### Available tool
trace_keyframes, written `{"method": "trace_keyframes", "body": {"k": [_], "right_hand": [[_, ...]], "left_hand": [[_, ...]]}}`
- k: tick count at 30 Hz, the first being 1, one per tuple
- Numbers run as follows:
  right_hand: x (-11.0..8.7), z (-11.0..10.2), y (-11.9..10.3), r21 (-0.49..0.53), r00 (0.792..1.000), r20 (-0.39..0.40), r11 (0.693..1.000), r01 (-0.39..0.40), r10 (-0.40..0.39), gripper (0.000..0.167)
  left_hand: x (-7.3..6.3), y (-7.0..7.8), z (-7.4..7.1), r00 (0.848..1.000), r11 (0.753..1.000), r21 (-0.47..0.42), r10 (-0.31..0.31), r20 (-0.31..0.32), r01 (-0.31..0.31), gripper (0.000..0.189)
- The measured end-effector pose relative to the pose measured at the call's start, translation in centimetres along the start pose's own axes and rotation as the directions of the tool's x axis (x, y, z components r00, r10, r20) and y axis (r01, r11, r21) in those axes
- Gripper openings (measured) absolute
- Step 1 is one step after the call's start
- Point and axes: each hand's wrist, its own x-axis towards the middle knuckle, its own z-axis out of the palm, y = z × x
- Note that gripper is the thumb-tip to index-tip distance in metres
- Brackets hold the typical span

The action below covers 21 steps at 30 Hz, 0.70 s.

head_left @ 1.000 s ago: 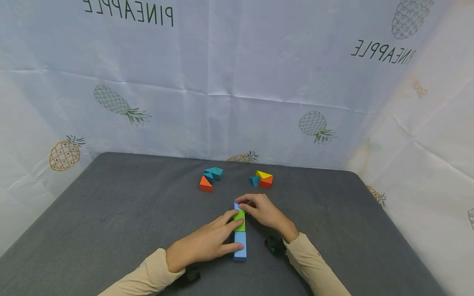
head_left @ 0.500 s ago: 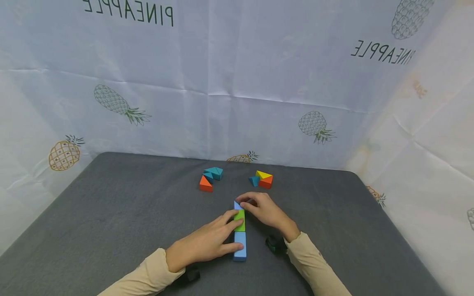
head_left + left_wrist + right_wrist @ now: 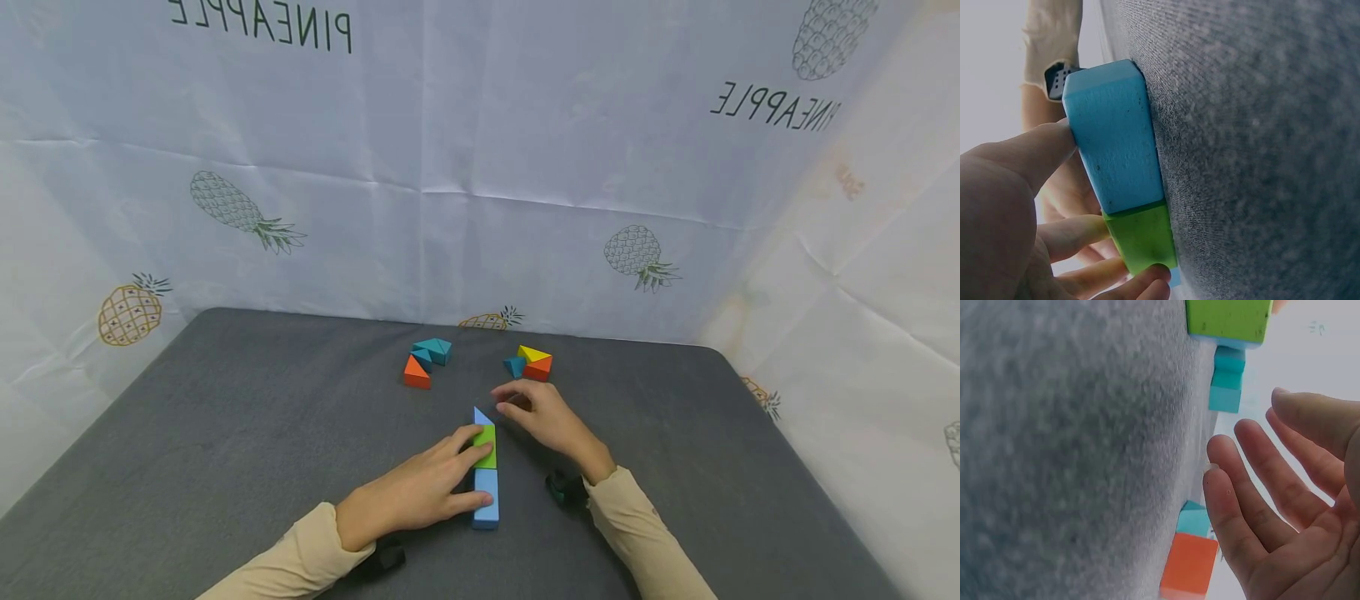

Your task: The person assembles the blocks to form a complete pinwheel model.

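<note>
On the dark table a row of blocks runs away from me. A blue rectangular block (image 3: pixel 486 485) is nearest, a green block (image 3: pixel 487 454) follows, and a light blue triangular block (image 3: pixel 482 416) ends the row at the far side. My left hand (image 3: pixel 422 490) rests over the row from the left. Its thumb touches the blue block (image 3: pixel 1116 137), and its fingers lie on the green block (image 3: pixel 1142 237). My right hand (image 3: pixel 546 419) hovers beyond the row to the right, fingers loosely bent, apart from the triangle. The right wrist view shows nothing in its palm.
Behind the row, to the left, lie teal triangular blocks (image 3: pixel 438 352) with an orange triangular block (image 3: pixel 417 374). A second cluster at the back right has a yellow block (image 3: pixel 533 354), an orange block (image 3: pixel 537 368) and a blue triangle (image 3: pixel 514 367). A pineapple-print cloth (image 3: pixel 450 250) hangs behind the table.
My right hand has let go of the light blue triangular block and moved off to the right and slightly away. The left hand and the row have stayed in place.
</note>
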Motion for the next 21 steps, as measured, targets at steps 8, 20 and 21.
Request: {"method": "trace_keyframes", "body": {"k": [8, 20, 21], "right_hand": [[0.0, -0.6, 0.4, -0.025, 0.999, -0.033, 1.0, -0.008, 0.008, 0.028], [-0.1, -1.1, 0.9, -0.123, 0.995, -0.102, 0.992, -0.024, 0.012, 0.031], [-0.1, -1.1, 1.0, -0.132, 0.994, -0.106, 0.991, -0.023, 0.009, 0.031]], "left_hand": [[0.1, 0.0, 0.1, 1.0, 1.0, -0.004, 0.0, -0.004, 0.0, 0.068], [0.1, 0.1, 0.2, 1.0, 1.0, 0.008, -0.007, -0.006, 0.007, 0.069], [0.1, 0.1, 0.2, 1.0, 1.0, 0.008, -0.005, -0.008, 0.005, 0.068]]}}
